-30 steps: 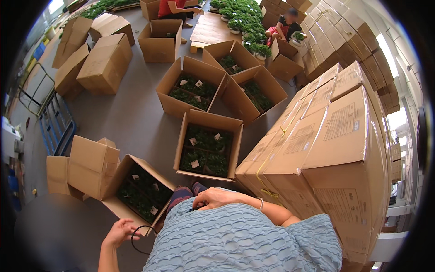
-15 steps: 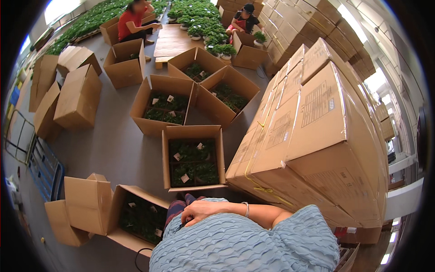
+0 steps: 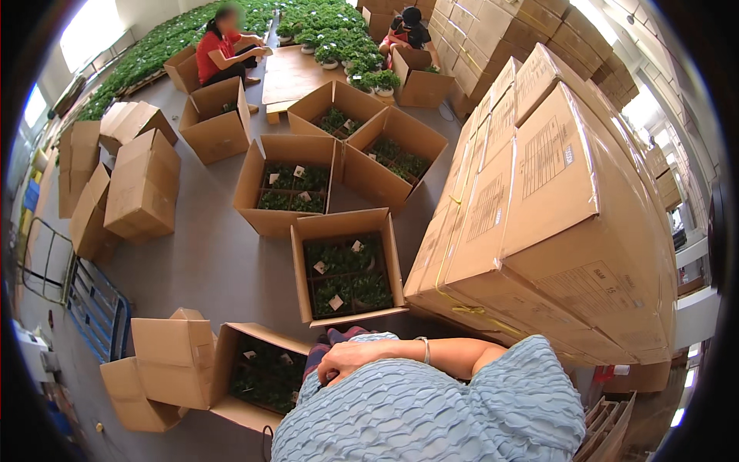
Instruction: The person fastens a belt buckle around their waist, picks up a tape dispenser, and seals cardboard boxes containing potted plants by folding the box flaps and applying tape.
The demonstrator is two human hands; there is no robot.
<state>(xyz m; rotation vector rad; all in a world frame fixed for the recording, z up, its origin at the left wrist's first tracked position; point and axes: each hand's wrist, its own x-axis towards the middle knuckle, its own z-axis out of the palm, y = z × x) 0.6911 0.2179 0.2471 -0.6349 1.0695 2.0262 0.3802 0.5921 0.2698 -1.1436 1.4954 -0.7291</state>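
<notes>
My right hand (image 3: 348, 361) lies across the front of my light blue crinkled top, a bracelet (image 3: 426, 349) on its wrist. Its fingers curl under, and whatever they hold, if anything, is hidden. My left hand is out of sight. Just beyond my right hand stands an open cardboard box (image 3: 299, 271) holding leafy green potted plants (image 3: 356, 262) with white tags, set between dividers. Another open box (image 3: 222, 366) of plants lies to the left of my hand, partly covered by my clothing.
Tall stacked cartons (image 3: 550, 192) tied with yellow strap rise on the right. Several open boxes (image 3: 248, 181) with plants stand ahead. Closed cartons (image 3: 144, 185) and a blue trolley (image 3: 96, 308) are on the left. Two people sit farther back, near a low wooden platform (image 3: 296, 73) and rows of plants.
The view has shifted, so boxes appear farther right. The person at the back right now bends lower over a box, and the plant there sits lower. My right hand stays on my top.
</notes>
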